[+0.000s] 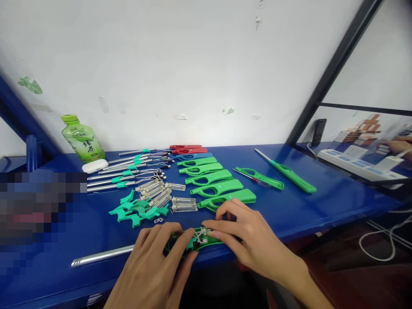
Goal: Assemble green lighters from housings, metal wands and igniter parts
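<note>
A long-necked lighter lies opened at the table's front edge, its green half casing [212,246] showing white wires inside and its silver tube [103,255] pointing left. My left hand [154,262] is closed over the casing's trigger end, around a teal trigger [190,243]. With thumb and fingers pinched, my right hand [254,231] grips the end of a clear fuel tank [204,231] in the casing; the hand covers most of it. Just behind are loose teal triggers [138,210], clear fuel tanks [184,204] and a column of green casings [217,189].
Silver lighter tubes with wires [127,174] lie at the left, near a green tea bottle [83,139] and a white case [95,166]. Right of the casings are a screwdriver [255,179] on a half casing [273,182] and a whole green lighter [291,177]. Another person's hand [401,146] shows far right.
</note>
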Available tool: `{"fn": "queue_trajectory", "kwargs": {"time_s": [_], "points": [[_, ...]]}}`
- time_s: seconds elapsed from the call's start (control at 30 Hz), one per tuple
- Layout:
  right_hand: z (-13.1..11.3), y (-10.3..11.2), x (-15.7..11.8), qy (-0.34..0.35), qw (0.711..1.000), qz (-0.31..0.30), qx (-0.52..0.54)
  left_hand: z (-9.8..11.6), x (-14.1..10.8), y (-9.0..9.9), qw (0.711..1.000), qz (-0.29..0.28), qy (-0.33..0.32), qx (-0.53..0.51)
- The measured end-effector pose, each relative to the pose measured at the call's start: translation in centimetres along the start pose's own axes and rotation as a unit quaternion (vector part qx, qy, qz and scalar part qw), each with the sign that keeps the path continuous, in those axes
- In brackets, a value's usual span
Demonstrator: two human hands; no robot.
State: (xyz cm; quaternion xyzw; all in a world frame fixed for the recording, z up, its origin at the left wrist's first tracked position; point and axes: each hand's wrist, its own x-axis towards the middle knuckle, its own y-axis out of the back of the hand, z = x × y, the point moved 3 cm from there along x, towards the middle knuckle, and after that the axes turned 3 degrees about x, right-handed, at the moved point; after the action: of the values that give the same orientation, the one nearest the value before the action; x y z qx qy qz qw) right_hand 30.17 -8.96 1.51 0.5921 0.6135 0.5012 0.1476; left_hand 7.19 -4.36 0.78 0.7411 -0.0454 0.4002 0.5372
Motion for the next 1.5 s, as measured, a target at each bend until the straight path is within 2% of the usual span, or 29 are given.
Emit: {"fn": "queue_trajectory", "kwargs": {"time_s": [0.1,0.2,0.53,0.8,1.17,1.5], "points": [[0.0,0.0,0.0,-0.008,1.0,-0.006,0.003,0.1,-0.1,-0.2,0.999,-0.04,0.003,-0.016],[-0.1,-0.1,-0.1,-0.009,1.0,-0.009,0.004,0.1,-0.2,-0.2,0.998,-0.056,0.003,-0.034],[-0.5,0.2,0.2,0.011,1.0,-0.002,-0.021,-0.2,-0.5,-0.4,0.998,-0.061,0.0,-0.035],[-0.9,0.6,0.4,0.037,0.995,0.006,-0.087,-0.2,-0.6,-0.6,0.998,-0.063,0.0,-0.025],[-1.2,0.5,0.1,0.026,0.996,0.014,-0.082,0.1,-0.4,-0.4,0.998,-0.056,-0.008,-0.023],[-1.5,0.7,-0.2,-0.015,0.997,-0.031,-0.063,0.0,-0.1,-0.5,0.998,-0.055,-0.011,-0.016]]}}
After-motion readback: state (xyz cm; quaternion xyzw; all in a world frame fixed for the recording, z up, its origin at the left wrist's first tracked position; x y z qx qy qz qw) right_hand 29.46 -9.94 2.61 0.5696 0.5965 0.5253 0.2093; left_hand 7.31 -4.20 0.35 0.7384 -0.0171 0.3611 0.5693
